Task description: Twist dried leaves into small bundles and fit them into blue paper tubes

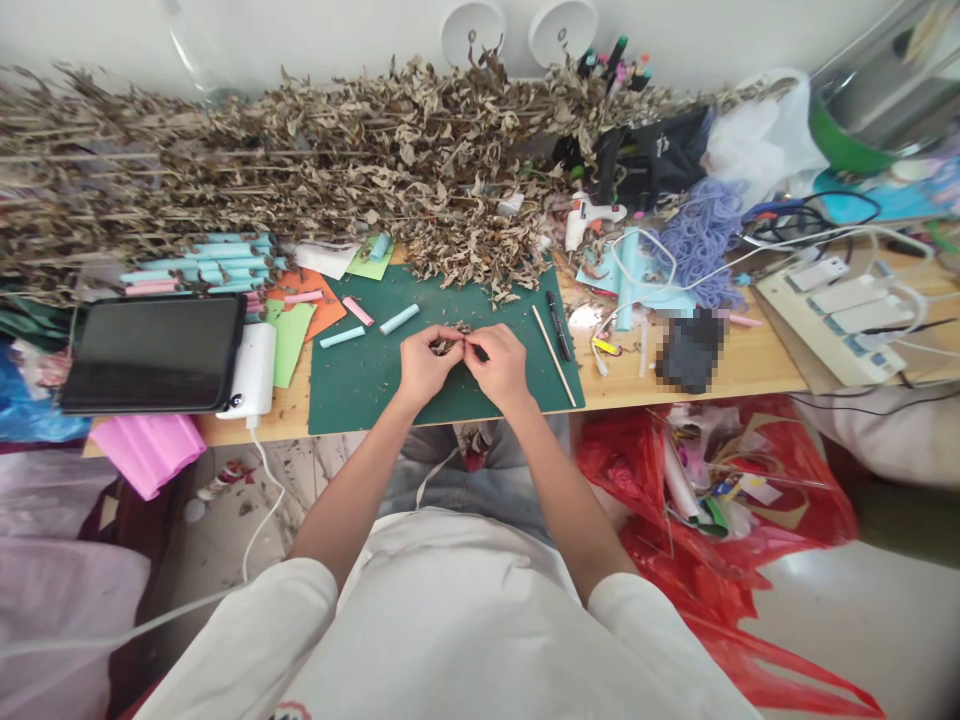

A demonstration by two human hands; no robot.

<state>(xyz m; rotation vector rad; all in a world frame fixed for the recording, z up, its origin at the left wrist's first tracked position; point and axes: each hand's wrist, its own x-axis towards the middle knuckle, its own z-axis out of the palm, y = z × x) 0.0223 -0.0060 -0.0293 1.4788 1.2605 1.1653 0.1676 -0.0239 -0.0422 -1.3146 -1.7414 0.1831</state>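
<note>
Over the flat green mat [360, 385], the left hand [425, 368] pinches crumpled brown leaves [442, 347]; the right hand [500, 368] meets it, grip unclear, work likely needing light pressure.

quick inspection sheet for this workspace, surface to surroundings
surface: green mat on wooden table, leaf crumbs scattered
job's things: dried leaves at the fingers; blue roll, pink roll, wooden stick and black pen on mat
clutter: dried plant heap behind; purple yarn right
grippers: left hand holds leaves; right hand meets it, grip unclear
cables: white cable hangs off front edge
surroundings: red bag below table, right
</note>
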